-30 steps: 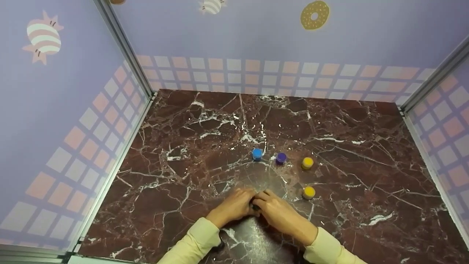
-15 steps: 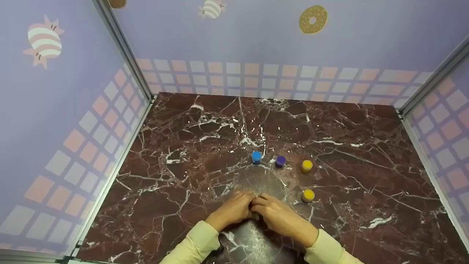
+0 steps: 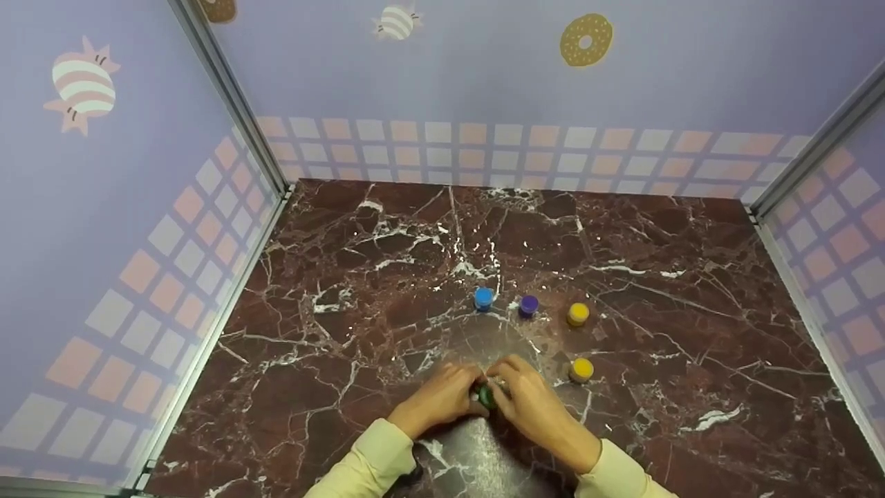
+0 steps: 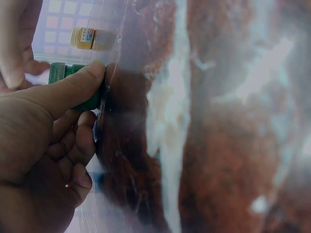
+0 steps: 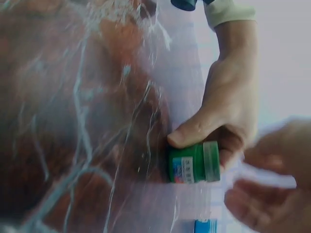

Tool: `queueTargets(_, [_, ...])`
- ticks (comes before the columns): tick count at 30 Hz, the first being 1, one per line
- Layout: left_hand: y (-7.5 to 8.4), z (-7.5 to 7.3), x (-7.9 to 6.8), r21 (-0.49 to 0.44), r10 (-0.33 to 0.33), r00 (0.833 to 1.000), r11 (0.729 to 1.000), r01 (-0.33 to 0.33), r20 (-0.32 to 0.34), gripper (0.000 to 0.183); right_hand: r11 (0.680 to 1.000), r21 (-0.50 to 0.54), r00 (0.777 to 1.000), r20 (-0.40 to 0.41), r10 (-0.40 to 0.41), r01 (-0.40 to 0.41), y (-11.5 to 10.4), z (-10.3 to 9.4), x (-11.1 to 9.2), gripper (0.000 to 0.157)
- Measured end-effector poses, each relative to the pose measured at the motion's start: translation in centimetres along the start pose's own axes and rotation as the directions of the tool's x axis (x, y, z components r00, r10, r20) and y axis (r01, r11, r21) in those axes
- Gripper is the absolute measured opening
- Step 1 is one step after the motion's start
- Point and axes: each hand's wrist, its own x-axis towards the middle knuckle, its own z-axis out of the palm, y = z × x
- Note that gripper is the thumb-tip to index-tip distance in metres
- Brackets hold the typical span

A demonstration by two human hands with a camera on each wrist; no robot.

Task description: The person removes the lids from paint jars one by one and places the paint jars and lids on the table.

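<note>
A small green paint jar (image 5: 187, 163) with a printed label and a green lid (image 5: 211, 161) stands on the table. My left hand (image 3: 446, 395) grips its body; the thumb presses along its side in the left wrist view. In the right wrist view, my right hand (image 5: 272, 179), partly blurred, has its fingers spread apart just off the lid, with a gap between. From the head view, only a bit of the green jar shows between both hands, and my right hand (image 3: 529, 401) arches over it.
Beyond the hands stand a blue jar (image 3: 483, 299), a purple jar (image 3: 528, 306) and a yellow jar (image 3: 579, 315). Another yellow jar (image 3: 581, 370) is close to the right hand. Patterned walls (image 3: 511, 149) edge the dark marbled table (image 3: 332, 387).
My right hand's fingers have loosened and drawn slightly away from the lid, so green now shows between the hands. My left hand has stayed about in place. The head view has tilted up slightly.
</note>
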Motion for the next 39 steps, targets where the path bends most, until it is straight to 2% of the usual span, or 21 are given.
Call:
queueTargets(3, [0.0,-0.2,0.2,-0.014,-0.002,1.000,1.000,0.001,-0.004,0.039,0.992,-0.044,0.990,-0.075,0.115,-0.119,-0.4,0.2,0.3,0.015])
queueTargets(6, [-0.1,-0.4,0.2,-0.002,0.001,1.000,1.000,-0.001,-0.003,0.038,0.977,-0.110,0.981,-0.072,0.178,-0.185,-1.0,0.5,0.4,0.016])
queueTargets(8, [-0.2,-0.5,0.2,0.008,0.003,1.000,1.000,-0.003,-0.002,0.037,0.968,-0.159,0.981,-0.048,0.189,-0.194,-1.4,0.8,0.3,0.020])
queueTargets(12, [-0.3,-0.4,0.1,0.015,0.027,1.000,1.000,-0.027,-0.014,0.033,0.956,-0.226,0.982,-0.005,0.191,-0.188,-2.1,1.2,0.2,0.026])
queueTargets(18, [-0.3,-0.2,0.2,0.024,0.053,0.998,0.998,-0.052,-0.038,0.029,0.928,-0.323,0.981,-0.005,0.193,-0.185,-2.7,1.8,0.1,0.035])
queueTargets(27, [-0.4,-0.1,0.0,-0.016,0.025,0.999,1.000,-0.026,-0.028,0.034,0.936,-0.283,0.974,0.021,0.224,-0.209,-2.9,2.0,0.1,0.030])
queueTargets(39, [-0.1,-0.2,0.2,0.002,0.012,1.000,1.000,-0.012,-0.013,0.033,0.969,-0.243,0.992,0.098,0.078,-0.052,-2.1,1.3,0.1,0.026])
